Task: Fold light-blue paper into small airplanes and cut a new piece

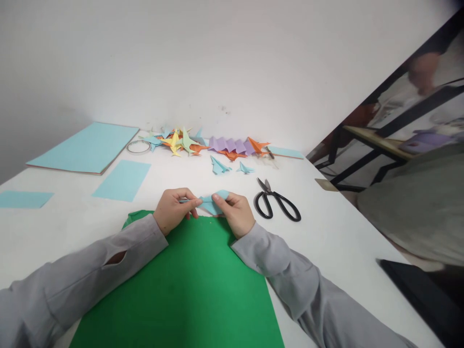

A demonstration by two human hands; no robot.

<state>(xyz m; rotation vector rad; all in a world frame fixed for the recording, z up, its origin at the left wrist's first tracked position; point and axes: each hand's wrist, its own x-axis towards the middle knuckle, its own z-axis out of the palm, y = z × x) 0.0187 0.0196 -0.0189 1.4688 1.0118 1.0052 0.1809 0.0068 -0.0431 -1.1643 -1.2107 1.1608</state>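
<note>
Between my hands is a small piece of folded light-blue paper (pixel 210 205), held just above the far edge of a green sheet (pixel 177 285). My left hand (pixel 177 208) pinches its narrow left end between thumb and fingertips. On the other side, my right hand (pixel 235 212) grips the wider part, thumb on top and fingers behind. Beyond the hands lie two small light-blue folded paper figures, a larger one (pixel 219 166) and a smaller one (pixel 245 167). Scissors with black handles (pixel 277 199) rest to the right of my right hand, blades apart.
Colourful origami figures (pixel 181 142) pile up by the wall, beside a purple pleated paper (pixel 231 144). On the left lie a stack of blue sheets (pixel 85 147), a blue rectangle (pixel 123 180) and a roll of tape (pixel 138 146). A dark flat object (pixel 420 295) sits at the right edge.
</note>
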